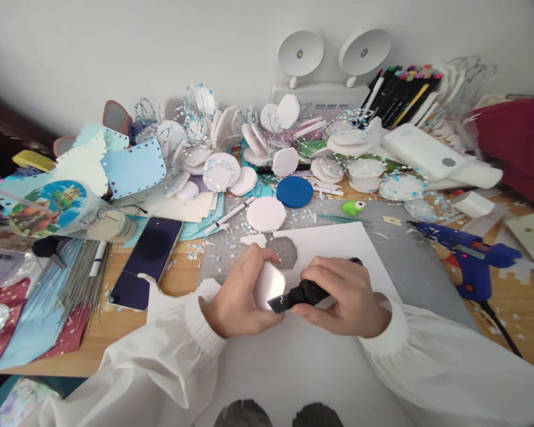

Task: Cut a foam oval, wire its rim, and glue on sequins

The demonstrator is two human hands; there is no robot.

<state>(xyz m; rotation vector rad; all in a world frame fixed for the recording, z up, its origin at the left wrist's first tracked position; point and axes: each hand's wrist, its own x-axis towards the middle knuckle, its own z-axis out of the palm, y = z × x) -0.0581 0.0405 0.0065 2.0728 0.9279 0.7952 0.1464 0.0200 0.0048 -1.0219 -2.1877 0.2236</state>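
My left hand [246, 293] grips a small white foam disc [268, 284] by its edge, with the thumb below and the fingers above. Wrapped around a black utility knife [314, 292], my right hand [342, 296] holds its wide dark blade [279, 302] against the lower right edge of the disc. Beneath both hands lies a white foam sheet [338, 243], with a rounded cut-out at its upper left. A larger white oval disc [266, 214] and a round blue lid [294, 191] rest just beyond it.
A grey cutting mat [409, 261] carries scattered scraps. At right is a blue glue gun [469, 252] with a cord. A phone [146, 261] and a lidded plastic cup [93, 216] stand to the left. Several decorated white discs [218, 172] are piled along the wall.
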